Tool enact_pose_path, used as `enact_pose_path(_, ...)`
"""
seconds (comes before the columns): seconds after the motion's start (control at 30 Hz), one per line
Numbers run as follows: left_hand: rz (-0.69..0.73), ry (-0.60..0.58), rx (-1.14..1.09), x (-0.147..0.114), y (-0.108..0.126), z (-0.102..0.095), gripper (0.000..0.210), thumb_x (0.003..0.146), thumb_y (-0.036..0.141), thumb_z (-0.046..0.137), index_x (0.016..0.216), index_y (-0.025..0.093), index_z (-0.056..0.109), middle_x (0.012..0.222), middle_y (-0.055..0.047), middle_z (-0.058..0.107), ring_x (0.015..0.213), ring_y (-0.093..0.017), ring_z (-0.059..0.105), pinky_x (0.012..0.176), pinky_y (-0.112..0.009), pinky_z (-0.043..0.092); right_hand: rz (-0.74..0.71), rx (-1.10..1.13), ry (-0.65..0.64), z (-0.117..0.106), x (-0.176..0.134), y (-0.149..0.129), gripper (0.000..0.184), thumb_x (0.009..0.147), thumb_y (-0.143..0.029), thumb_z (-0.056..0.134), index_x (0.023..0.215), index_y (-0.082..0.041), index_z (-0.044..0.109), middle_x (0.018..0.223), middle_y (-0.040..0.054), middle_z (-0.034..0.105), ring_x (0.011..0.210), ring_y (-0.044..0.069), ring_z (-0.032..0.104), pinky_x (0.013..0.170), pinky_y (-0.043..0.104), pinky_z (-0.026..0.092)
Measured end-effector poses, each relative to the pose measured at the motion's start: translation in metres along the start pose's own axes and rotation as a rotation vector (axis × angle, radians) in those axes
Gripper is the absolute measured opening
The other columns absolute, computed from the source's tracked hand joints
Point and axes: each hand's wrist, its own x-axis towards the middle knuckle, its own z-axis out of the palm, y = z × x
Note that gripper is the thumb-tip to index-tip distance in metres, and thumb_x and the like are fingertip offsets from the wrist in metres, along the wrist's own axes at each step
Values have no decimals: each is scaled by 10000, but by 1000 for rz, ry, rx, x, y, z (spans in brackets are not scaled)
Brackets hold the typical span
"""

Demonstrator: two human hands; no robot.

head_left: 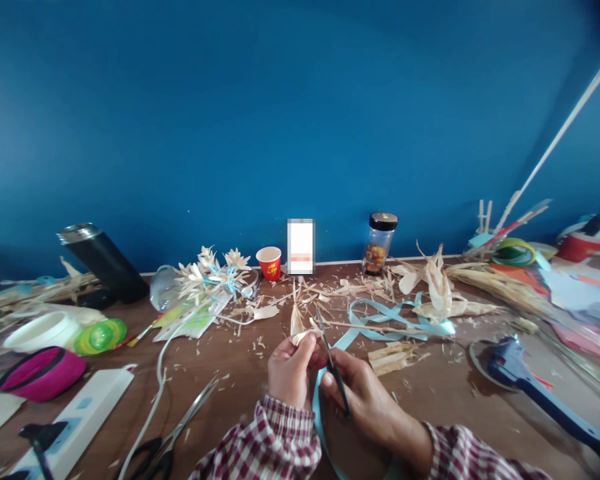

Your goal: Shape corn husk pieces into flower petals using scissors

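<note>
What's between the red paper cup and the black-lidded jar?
In the head view, a white rectangular item, its details pixelated, stands between the cup and jar, with pale scraps lying about.

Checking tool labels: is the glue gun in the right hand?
No, the right hand holds a black-handled tool, while the glue gun lies apart, farther right.

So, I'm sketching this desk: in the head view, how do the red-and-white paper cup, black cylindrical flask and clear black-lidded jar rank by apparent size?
Largest to smallest, as they look:
1. Black cylindrical flask
2. Clear black-lidded jar
3. Red-and-white paper cup
</note>
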Motion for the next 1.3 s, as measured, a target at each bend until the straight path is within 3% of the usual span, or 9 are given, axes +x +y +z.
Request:
enact_pose_path(0.57, -9, -22, -21, 3, -6, -1, 288, 511, 329, 806, 689, 118, 721, 569, -22, 652, 483, -110, 576, 472, -207, 466, 12, -1, -7, 0, 0, 0, 377, 821, -537, 543, 899, -168, 551, 722, 8, 539, 706, 155, 489, 630, 239, 417)
enact_pose_path(0.87, -4, 30, 32, 0, 6, 1, 273, 462, 281, 833, 649, 114, 724, 544, -9, 638, 491, -74, 543, 494, -172, 451, 19, 8, 4, -1, 1, -3, 361, 824, -511, 559, 897, -158, 561, 680, -24, 479, 602, 102, 393, 543, 208, 341)
enact_pose_path(1.0, -74, -96, 114, 8, 18, -2, 243, 467, 267, 834, 625, 117, 725, 566, -14, 646, 505, -65, 542, 487, -152, 433, 64, 65, -16, -11, 1, -6, 372, 817, -522, 570, 891, -158, 543, 617, -53, 412, 548, 75, 339, 488, 187, 290)
enact_pose_path(1.3, -177, -326, 271, 22, 37, -14, 268, 447, 275, 843, 606, 101, 715, 598, -46, 660, 501, -76, 545, 494, -176, 441, 231, 141, -269, -30, -2, -14, 504, 768, -640, 544, 912, -157, 550, 617, -37, 460, 512, 69, 411, 434, 158, 316)
